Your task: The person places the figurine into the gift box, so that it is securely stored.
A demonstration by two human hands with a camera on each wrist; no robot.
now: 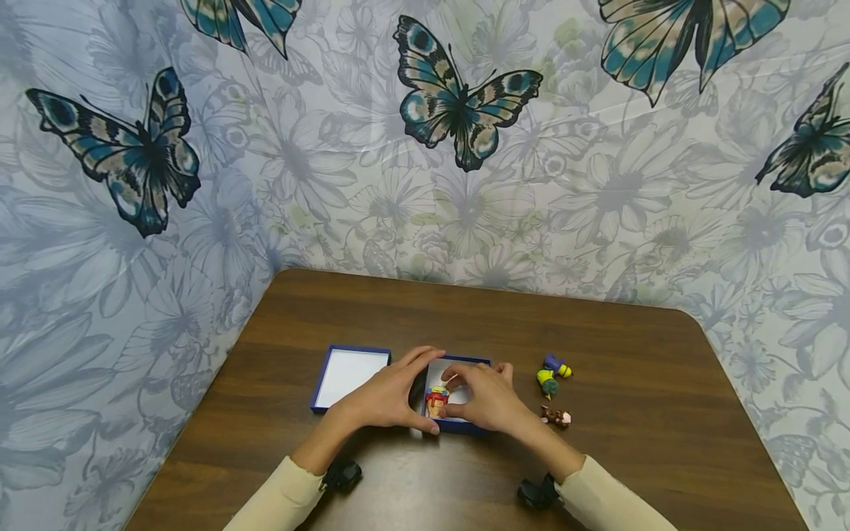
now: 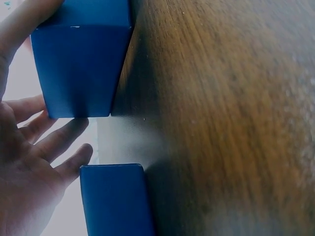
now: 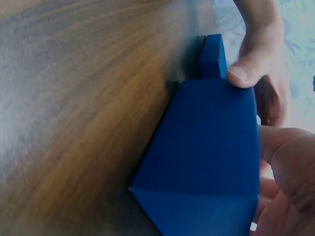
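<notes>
A blue box (image 1: 467, 427) with a white inside stands open-topped on the table. My left hand (image 1: 385, 394) holds it at its left side, the thumb on the near wall's top edge and the fingers spread toward the far corner. Inside, at the left end, is a small red and yellow toy figure (image 1: 436, 402). My right hand (image 1: 488, 398) reaches in over the right part of the box and pinches the figure between curled thumb and fingers. In the right wrist view the box wall (image 3: 216, 137) hides the figure.
Left of the box lies a matching shallow blue lid (image 1: 348, 377), white side up. To the right are more toy figures: a purple and yellow one (image 1: 556, 365), a green and yellow one (image 1: 547, 384) and a brown one (image 1: 556, 417). A patterned butterfly cloth hangs behind the wooden table.
</notes>
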